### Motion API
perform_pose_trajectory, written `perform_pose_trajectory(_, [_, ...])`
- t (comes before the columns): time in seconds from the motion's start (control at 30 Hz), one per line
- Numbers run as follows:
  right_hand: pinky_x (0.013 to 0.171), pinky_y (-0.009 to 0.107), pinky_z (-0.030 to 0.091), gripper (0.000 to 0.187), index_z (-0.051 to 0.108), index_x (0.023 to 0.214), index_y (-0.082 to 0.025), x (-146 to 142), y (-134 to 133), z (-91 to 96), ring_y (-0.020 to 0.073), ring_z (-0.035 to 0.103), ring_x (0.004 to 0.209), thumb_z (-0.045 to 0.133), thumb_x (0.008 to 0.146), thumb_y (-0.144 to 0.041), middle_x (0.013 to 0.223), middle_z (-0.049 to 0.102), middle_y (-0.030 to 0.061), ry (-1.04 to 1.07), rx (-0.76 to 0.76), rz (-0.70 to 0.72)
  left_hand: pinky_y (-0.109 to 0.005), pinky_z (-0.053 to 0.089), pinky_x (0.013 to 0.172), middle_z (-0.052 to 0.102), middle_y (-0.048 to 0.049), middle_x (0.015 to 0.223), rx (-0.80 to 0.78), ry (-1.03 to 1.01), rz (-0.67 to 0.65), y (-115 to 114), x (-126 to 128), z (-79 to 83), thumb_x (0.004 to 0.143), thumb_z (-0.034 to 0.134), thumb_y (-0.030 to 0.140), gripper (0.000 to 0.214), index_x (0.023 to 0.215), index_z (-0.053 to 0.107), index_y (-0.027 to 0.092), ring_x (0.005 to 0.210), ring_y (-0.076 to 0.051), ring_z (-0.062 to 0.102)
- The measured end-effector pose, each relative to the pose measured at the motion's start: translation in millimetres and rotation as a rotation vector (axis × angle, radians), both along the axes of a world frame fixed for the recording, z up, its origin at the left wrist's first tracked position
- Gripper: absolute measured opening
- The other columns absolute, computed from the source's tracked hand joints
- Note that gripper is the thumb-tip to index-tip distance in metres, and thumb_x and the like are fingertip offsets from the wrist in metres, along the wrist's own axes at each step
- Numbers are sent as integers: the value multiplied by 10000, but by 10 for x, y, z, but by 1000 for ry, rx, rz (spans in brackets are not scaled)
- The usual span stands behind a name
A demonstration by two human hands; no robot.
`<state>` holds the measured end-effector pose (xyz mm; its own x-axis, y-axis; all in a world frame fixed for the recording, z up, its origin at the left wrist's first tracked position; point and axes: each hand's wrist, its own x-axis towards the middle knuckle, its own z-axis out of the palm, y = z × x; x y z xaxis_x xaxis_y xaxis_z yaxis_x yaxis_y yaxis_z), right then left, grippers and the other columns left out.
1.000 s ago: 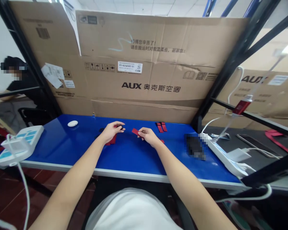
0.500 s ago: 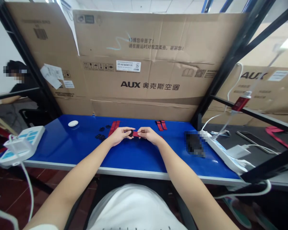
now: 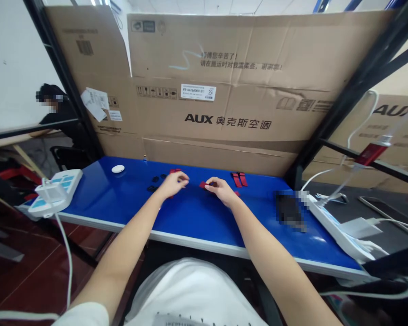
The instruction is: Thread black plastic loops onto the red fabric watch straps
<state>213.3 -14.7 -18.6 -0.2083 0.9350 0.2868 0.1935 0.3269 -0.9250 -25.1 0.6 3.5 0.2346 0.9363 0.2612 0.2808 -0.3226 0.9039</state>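
My right hand (image 3: 221, 190) pinches a short red webbing strap (image 3: 203, 184) between thumb and fingers above the blue table. Across a small gap, my left hand (image 3: 174, 184) hovers with bent fingers, thumb and fingertips apart and nothing visible between them. Beneath and behind it, more red straps (image 3: 175, 171) are mostly covered by the hand. Small black plastic buckles (image 3: 152, 188) lie just left of that hand. I cannot see the black piece that was at the strap's end.
Two red straps with black ends (image 3: 239, 179) lie toward the back right. A white round object (image 3: 118, 169) and a power strip (image 3: 56, 192) are at left. A blurred dark object (image 3: 289, 210) and another power strip (image 3: 340, 228) are at right. Cardboard (image 3: 224, 136) walls the back.
My left hand has come away from the strap and shifted left; the black piece no longer shows. My right hand keeps its pinch. The whole view has swung slightly left.
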Motion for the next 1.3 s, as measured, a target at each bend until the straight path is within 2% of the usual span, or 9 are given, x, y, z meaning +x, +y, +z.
perform_pose_trajectory(0.07, [687,279,385,259,616,801,-192,42,28,-12,160,510,745,697,669,-400,820,603,16,57,-42,-59,-361,481,826,662,-77,887,235,210,280,28,-370,119,738,681,191,76,810,676,169,792,-198,609])
perform_pose_trajectory(0.13, [676,277,380,278,605,798,-192,77,59,-24,163,509,736,700,653,-409,808,604,18,124,-75,-101,-352,453,821,657,-78,848,251,388,433,24,-732,190,759,647,196,66,800,696,178,799,-215,591])
perform_pose_trajectory(0.23, [641,275,366,312,571,769,-200,110,112,-50,158,493,680,706,629,-444,740,591,9,204,-106,-131,-337,429,821,629,-57,818,125,595,364,-40,-1091,188,719,677,198,105,813,723,201,787,-214,569])
perform_pose_trajectory(0.37, [626,273,364,324,556,771,-208,136,179,-93,155,499,663,702,626,-458,724,583,1,214,-100,-143,-410,383,889,566,-59,862,33,691,311,-115,-1171,121,605,761,205,199,801,731,219,862,-257,513])
perform_pose_trajectory(0.67, [708,301,424,202,522,759,-199,93,158,-98,172,598,719,637,696,-352,731,647,23,101,-21,-159,-377,394,803,560,-53,788,7,751,269,6,-902,117,618,708,130,99,671,635,171,824,-243,485])
perform_pose_trajectory(0.8, [616,280,433,188,483,782,-205,64,96,-41,138,578,598,614,706,-316,705,645,9,138,-91,-102,-309,423,716,622,-40,741,86,651,237,137,-671,200,727,638,153,60,778,619,180,735,-206,554])
perform_pose_trajectory(1.03, [480,236,325,189,494,776,-200,137,98,0,91,447,471,618,692,-316,664,646,1,145,-156,-10,-358,499,788,702,-59,764,-39,-97,-207,352,232,328,683,694,239,209,871,690,148,748,-201,661])
perform_pose_trajectory(1.17, [475,233,305,209,499,766,-200,190,112,48,87,425,461,636,676,-331,638,638,-8,155,-170,12,-367,507,792,696,-82,795,-72,-418,-182,373,565,228,719,583,269,156,706,660,134,778,-213,659])
perform_pose_trajectory(1.3, [466,230,272,218,524,738,-190,244,137,89,83,396,456,651,668,-352,614,626,-7,110,-187,34,-279,482,679,653,-31,747,-58,-472,-147,318,653,79,692,653,275,134,726,622,150,694,-155,621])
